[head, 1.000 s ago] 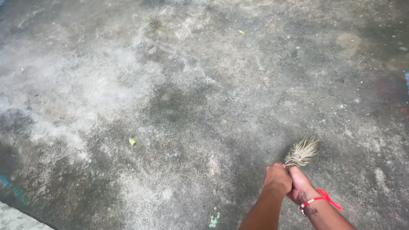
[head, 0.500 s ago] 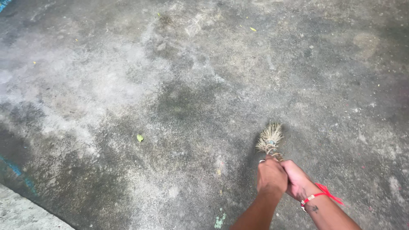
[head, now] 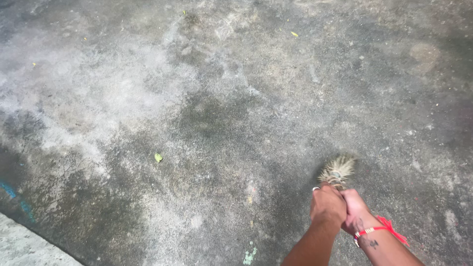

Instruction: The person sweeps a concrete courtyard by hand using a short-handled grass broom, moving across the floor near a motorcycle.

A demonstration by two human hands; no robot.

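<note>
The concrete floor (head: pixel 207 118) fills the view, grey and blotched, mostly bare of litter. The stick broom (head: pixel 337 171) is seen end-on at lower right, its straw head low over the floor just ahead of the hands. Left hand (head: pixel 327 207) and right hand (head: pixel 355 215) sit side by side, fingers wrapped tight round its bound neck. Judging by this, a little sweeping remains: a green leaf (head: pixel 158 157) at centre-left and a yellow fleck (head: pixel 294 34) far up.
</note>
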